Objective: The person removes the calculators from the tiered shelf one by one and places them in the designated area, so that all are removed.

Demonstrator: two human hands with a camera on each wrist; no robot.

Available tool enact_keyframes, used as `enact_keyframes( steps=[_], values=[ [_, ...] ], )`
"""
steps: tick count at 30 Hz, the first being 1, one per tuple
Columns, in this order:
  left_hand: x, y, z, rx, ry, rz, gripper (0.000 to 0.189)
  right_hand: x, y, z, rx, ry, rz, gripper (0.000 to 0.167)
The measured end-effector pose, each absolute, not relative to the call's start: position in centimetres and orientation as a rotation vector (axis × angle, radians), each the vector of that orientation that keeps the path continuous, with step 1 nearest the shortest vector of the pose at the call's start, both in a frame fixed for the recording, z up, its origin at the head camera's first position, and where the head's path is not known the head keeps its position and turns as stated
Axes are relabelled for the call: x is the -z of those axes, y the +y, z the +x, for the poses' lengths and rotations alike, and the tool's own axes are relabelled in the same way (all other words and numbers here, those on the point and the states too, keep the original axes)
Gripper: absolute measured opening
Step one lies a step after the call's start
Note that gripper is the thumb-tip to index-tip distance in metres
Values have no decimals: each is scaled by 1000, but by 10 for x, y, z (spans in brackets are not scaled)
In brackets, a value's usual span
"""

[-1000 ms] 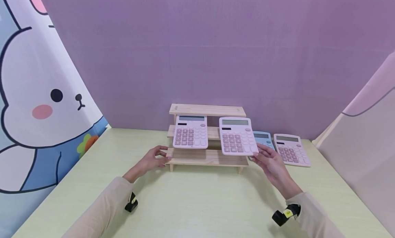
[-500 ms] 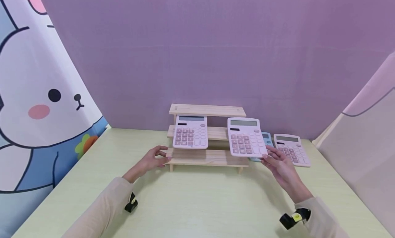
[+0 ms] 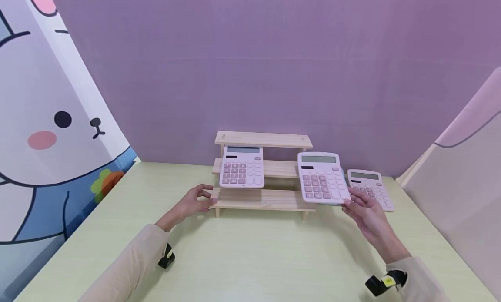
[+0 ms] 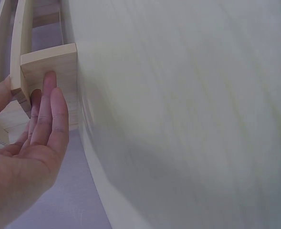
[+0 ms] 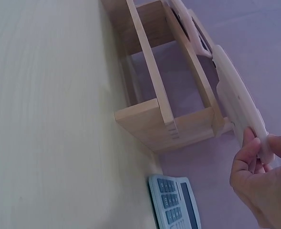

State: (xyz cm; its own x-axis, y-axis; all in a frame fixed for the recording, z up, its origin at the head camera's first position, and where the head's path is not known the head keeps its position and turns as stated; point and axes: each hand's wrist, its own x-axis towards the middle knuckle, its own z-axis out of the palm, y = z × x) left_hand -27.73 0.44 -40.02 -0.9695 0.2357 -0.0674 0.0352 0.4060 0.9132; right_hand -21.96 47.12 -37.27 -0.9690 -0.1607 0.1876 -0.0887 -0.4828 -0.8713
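Note:
My right hand [image 3: 369,217] pinches a pink calculator [image 3: 321,178] by its lower right corner, thumb on one face and fingers on the other. It is held up in front of the right end of a three-tier wooden display stand [image 3: 266,199]. At the stand's lowest left corner is my left hand [image 3: 192,203]; in the left wrist view its thumb lies on the board's end and its fingertips touch the leg panel [image 4: 66,62]. Another pink calculator [image 3: 242,169] leans on the left part of the middle tier.
A blue calculator [image 5: 173,202] lies on the table right of the stand, mostly hidden in the head view behind the held one. Further right lies one more pink calculator [image 3: 365,180]. A purple backdrop [image 3: 266,75] rises behind the pale green table [image 3: 250,258].
My right hand has carried the pink calculator to the right and slightly down, covering more of the blue one. The left hand stays at the stand's corner.

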Motion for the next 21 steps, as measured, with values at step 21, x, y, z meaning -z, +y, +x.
enact_keyframes(
  steps=[21],
  values=[
    [400, 4, -277, -1632, 2459, 245, 57, 385, 498, -210, 2684, 1422, -524, 39]
  ],
)
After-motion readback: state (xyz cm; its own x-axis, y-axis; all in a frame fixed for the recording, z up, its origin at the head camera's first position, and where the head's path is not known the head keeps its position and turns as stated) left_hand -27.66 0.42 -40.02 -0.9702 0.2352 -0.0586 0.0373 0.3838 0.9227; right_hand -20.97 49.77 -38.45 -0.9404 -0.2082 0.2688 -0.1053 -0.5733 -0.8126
